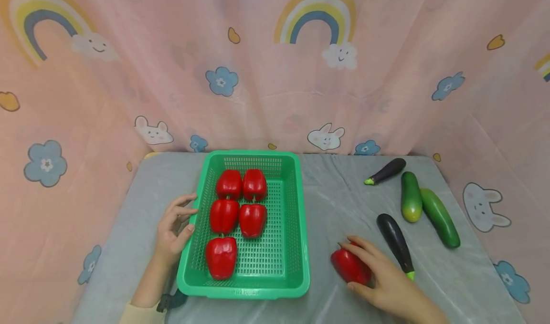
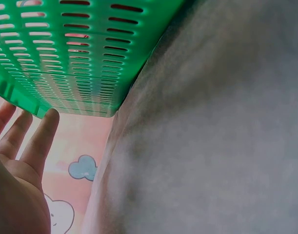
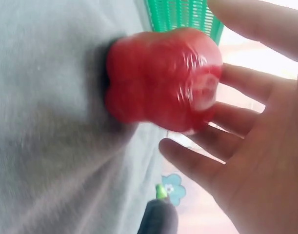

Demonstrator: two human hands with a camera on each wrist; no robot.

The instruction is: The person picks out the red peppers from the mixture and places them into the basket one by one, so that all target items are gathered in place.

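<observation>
My right hand point(image 1: 384, 278) reaches over a red bell pepper point(image 1: 350, 266) on the grey cloth, right of the green basket point(image 1: 304, 247). In the right wrist view, the fingers point(image 3: 246, 80) extend behind the pepper point(image 3: 163, 78), and the thumb stands apart from it, above. At the basket's left side is my left hand point(image 1: 172, 231), its fingers loosely bent with the tips right at the rim. The left wrist view has these fingers point(image 2: 39, 141) spread beside the slotted basket wall point(image 2: 80, 53), nothing held. Several red bell peppers point(image 1: 221, 258) lie inside the basket, toward its left.
To the right on the cloth point(image 1: 331, 195) lie two eggplants, one at the back point(image 1: 388, 170) and one near my right hand point(image 1: 394, 240). Beside them are a cucumber-like green vegetable point(image 1: 411, 195) and a longer one point(image 1: 441, 219). A pink patterned curtain point(image 1: 266, 104) hangs behind.
</observation>
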